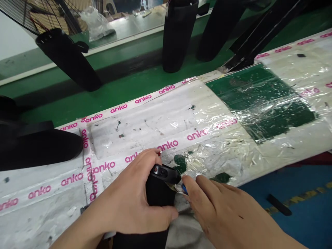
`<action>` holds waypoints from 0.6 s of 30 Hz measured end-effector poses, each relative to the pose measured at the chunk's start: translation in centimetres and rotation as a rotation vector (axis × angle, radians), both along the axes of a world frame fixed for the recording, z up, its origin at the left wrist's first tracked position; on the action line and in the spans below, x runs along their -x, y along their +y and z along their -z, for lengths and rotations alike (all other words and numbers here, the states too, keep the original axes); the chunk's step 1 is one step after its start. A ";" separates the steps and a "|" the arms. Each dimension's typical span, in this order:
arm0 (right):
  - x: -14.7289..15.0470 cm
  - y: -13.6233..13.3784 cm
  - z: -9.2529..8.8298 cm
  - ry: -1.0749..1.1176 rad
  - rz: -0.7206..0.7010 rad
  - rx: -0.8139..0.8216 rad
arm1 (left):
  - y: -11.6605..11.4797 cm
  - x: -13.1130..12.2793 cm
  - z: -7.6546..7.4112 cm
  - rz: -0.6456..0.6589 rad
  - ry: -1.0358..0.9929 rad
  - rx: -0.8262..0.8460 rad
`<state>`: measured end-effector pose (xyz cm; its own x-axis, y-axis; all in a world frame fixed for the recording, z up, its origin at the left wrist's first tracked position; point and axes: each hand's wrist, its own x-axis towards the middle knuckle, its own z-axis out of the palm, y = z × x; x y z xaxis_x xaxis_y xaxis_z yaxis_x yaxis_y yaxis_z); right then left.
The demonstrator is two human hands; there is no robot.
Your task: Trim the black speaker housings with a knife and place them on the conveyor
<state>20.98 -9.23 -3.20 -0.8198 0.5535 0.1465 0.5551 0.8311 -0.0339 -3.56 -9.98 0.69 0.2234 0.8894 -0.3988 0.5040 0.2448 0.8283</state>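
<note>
Black padded sleeve (pixel 159 195), glossy clip (pixel 164 173) on top; left hand (pixel 124 197) clenched around it; right hand (pixel 223 207) pinching a blue item (pixel 184 188).

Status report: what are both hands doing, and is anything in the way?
Left hand grips black cylindrical item. Right hand at small blue piece. Grey cloth beneath.

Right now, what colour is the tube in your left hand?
The tube is black; it shows best in the head view.
</note>
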 end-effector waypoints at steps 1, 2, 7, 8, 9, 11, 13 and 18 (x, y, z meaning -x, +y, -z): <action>0.1 0.1 0.0 -0.009 -0.005 -0.002 | 0.0 0.0 0.0 0.004 0.006 -0.007; 0.1 0.2 0.0 -0.019 -0.010 -0.005 | 0.1 -0.1 -0.1 0.009 0.013 -0.014; 0.7 0.5 -0.3 -0.036 -0.064 -0.037 | 0.3 -0.5 -0.3 0.040 0.070 -0.042; 0.9 0.6 -0.6 -0.046 -0.066 -0.024 | 0.3 -0.5 -0.3 0.042 0.086 -0.047; 1.2 0.8 -0.9 -0.065 -0.062 0.003 | 0.3 -0.6 -0.3 0.043 0.100 -0.049; 1.6 1.4 -1.7 -0.124 -0.041 0.107 | 0.3 -0.6 -0.3 0.030 0.126 -0.045; 1.7 1.9 -2.4 -0.190 -0.036 0.218 | 0.2 -0.5 -0.2 0.000 0.128 -0.021; 0.5 1.3 -2.9 -0.150 -0.047 0.129 | -0.4 -0.9 -0.2 -0.048 0.113 -0.009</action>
